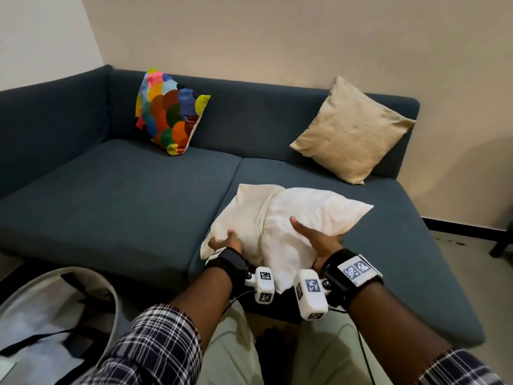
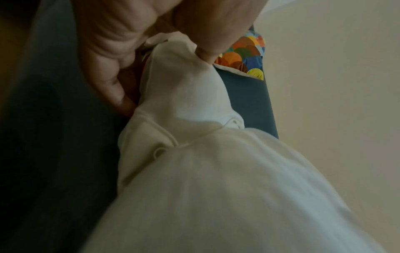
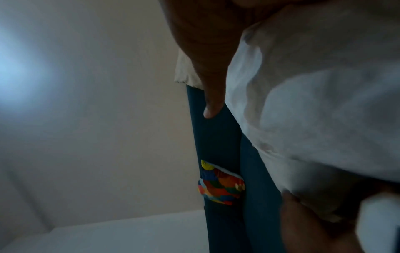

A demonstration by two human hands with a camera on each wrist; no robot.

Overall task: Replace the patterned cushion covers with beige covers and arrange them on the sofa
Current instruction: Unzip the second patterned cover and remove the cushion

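Step in hand: stuffing the white insert [image 1: 311,218] into the cream cover [image 1: 244,218], as I judge it; the work lies on the front edge of the blue sofa [image 1: 111,190], right-hand seat.
Left hand [image 1: 226,240]: fingers [image 2: 205,51] curled into the cover's fabric near its mouth, bunching it; thumb beside the hem.
Right hand [image 1: 313,240]: cupped round the insert's near end, thumb laid out straight along the top, the other fingers under the bulk where I cannot see them.
Insert depth: roughly half still shows outside the cover.
Risk, bunching: the cover is gathered in a ridge across the insert; if I push now, the filling could wad up short of the far corners.
Risk, seam: hem looks taut at my left fingers; a hard shove could strain stitching or closure. Closure type too blurred to tell.
Risk, slip: the load overhangs the seat edge towards my knees; a loosened grip could drop it to the floor.
Finished cushion [image 1: 352,132]: beige, leaning on the backrest, far right.
Patterned cushion [image 1: 169,112]: untouched, leaning on the backrest at the left; its cover still to be changed.
Basket [image 1: 91,282]: by my left knee, contents unclear.
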